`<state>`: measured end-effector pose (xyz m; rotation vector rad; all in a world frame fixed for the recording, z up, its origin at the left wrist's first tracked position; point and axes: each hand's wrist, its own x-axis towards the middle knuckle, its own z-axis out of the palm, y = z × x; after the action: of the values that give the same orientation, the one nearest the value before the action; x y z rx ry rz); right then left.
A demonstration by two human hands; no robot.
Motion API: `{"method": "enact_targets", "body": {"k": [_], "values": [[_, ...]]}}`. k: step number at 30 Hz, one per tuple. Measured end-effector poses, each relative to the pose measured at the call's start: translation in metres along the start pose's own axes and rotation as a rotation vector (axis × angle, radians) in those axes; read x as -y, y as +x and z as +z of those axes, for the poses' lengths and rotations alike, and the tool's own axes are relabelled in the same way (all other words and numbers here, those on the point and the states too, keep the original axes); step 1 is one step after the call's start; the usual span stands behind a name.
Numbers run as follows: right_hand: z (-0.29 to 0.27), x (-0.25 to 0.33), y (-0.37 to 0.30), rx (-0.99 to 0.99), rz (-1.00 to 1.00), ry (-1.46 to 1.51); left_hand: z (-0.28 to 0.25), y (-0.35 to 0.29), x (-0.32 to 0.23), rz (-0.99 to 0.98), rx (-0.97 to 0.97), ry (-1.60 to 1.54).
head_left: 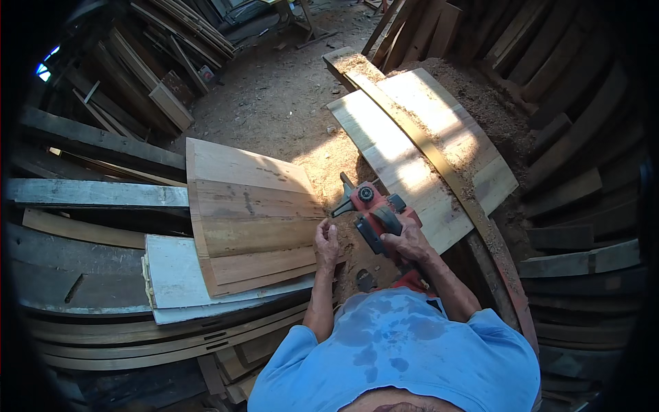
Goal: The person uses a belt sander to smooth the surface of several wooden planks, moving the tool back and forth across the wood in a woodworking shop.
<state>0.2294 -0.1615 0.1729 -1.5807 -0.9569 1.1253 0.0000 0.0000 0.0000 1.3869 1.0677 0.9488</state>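
Red planer (375, 214) is sitting clasped in your right hand (410, 242)! Your left hand (326, 242) is hovering nearby, half-open and empty.

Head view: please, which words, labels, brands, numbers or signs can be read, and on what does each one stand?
None can be read.
Red power planer in the right hand: any marking is too small to read.
Wooden panel at left: its dark marks look like stains, not letters.
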Motion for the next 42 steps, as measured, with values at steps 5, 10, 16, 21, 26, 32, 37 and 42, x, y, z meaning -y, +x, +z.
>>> {"method": "enact_targets", "body": {"k": [5, 10, 16, 21, 26, 32, 37, 42], "values": [[-0.013, 0.003, -0.011, 0.126, 0.045, 0.046, 0.002, 0.051, -0.061, 0.003, 0.095, 0.229], [-0.026, -0.026, 0.003, 0.161, -0.025, -0.003, 0.053, 0.097, -0.099, -0.178, 0.347, 0.642], [-0.031, -0.031, 0.032, 0.169, 0.076, -0.069, 0.069, 0.136, -0.043, -0.225, 0.518, 0.613], [-0.019, -0.035, 0.093, 0.116, 0.161, 0.013, 0.065, 0.179, -0.004, -0.321, 0.390, 0.144], [-0.003, -0.029, 0.188, 0.076, 0.183, 0.025, 0.029, 0.231, 0.042, -0.128, -0.077, 0.058], [0.013, -0.006, 0.319, -0.019, 0.146, 0.134, 0.000, 0.270, 0.058, -0.109, -0.025, 0.225], [0.019, 0.016, 0.401, -0.225, 0.018, 0.191, 0.030, 0.262, 0.083, -0.325, -0.001, -0.030], [0.016, 0.035, 0.438, -0.309, -0.016, 0.275, 0.055, 0.253, 0.101, -0.585, 0.091, -0.097]]}}
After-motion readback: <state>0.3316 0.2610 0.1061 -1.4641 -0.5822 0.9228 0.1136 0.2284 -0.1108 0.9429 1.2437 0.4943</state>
